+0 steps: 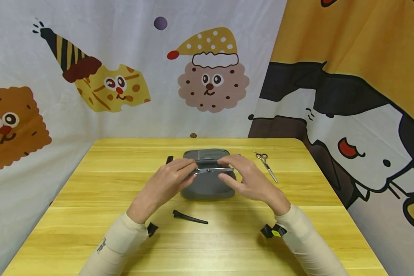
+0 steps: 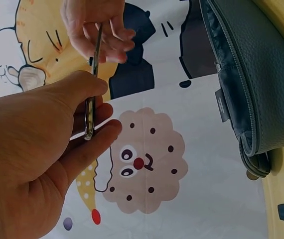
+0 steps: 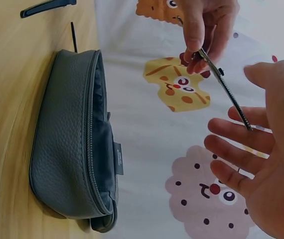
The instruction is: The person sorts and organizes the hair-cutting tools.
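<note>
My left hand pinches a pair of silver scissors by the handle end, between thumb and fingers. They are held level above a grey zippered case, with the blades towards my right hand. In the right wrist view the scissors show a toothed edge, like thinning shears. The blade tip reaches the fingers of my right hand, which are spread and relaxed with the thumb apart. The case stands unzipped, its dark lining and a small label showing.
A black hair clip lies on the wooden table in front of the case. Another pair of scissors lies to the right of it. A black item sits to the left, partly hidden. A printed curtain hangs behind.
</note>
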A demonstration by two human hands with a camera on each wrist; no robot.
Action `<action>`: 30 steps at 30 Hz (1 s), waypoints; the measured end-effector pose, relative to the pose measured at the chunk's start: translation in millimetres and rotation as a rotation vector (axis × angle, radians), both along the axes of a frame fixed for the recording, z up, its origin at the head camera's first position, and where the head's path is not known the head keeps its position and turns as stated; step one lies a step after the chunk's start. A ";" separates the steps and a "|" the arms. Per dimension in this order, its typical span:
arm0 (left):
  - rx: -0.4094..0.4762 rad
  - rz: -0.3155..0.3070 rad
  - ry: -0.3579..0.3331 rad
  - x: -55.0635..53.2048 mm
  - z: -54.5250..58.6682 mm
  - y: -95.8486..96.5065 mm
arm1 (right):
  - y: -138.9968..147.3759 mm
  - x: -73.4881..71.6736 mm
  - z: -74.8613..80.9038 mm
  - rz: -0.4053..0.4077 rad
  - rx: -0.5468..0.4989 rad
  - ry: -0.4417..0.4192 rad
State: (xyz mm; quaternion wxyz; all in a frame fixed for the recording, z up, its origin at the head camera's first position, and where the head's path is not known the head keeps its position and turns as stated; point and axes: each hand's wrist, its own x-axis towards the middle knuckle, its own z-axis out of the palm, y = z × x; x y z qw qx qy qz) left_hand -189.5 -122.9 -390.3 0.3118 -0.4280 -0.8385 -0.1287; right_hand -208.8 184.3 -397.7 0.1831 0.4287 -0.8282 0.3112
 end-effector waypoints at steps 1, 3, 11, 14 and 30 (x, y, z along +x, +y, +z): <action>-0.005 0.004 -0.005 0.5 0.3 0.1 | -0.7 0.5 0.0 0.000 0.019 0.028; -0.012 0.009 -0.012 1.1 0.6 0.4 | -2.6 0.9 -0.2 -0.005 0.056 0.105; -0.026 0.018 -0.012 2.8 1.7 1.2 | -9.1 0.9 0.6 -0.012 0.117 0.365; -0.032 0.016 -0.012 2.7 1.1 1.1 | -10.7 1.1 0.4 -0.024 0.144 0.431; -0.038 0.018 -0.003 3.7 0.5 1.8 | -15.5 2.4 -2.0 -0.018 0.183 0.518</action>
